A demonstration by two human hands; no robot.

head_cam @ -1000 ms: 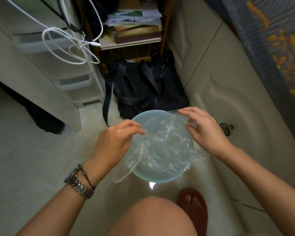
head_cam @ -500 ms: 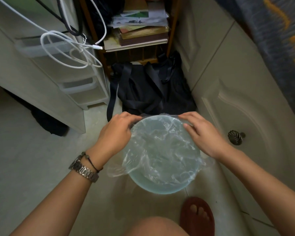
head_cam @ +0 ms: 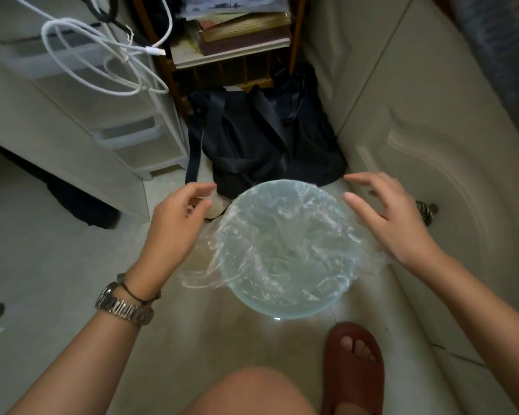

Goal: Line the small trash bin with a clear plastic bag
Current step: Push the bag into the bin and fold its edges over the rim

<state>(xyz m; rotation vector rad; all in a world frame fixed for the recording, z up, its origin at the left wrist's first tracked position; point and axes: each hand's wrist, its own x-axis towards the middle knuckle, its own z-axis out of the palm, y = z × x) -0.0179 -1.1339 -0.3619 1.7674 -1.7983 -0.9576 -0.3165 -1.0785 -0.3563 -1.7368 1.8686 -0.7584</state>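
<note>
A small round pale blue trash bin stands on the floor, seen from above. A clear plastic bag sits inside it, its edge folded over the far rim and a loose flap hanging off the left side. My left hand, with a watch on its wrist, hovers left of the bin with curled, parted fingers holding nothing. On the other side, my right hand hovers with spread fingers, apart from the rim; bag film lies under its heel.
A black bag lies just behind the bin. White plastic drawers with a looped white cable stand at left. A cream cabinet door with a metal knob is at right. My knee and red sandal are below.
Both hands have let go of the bag at the far rim and pulled outward to either side. The bag now stays stretched over the far rim.
</note>
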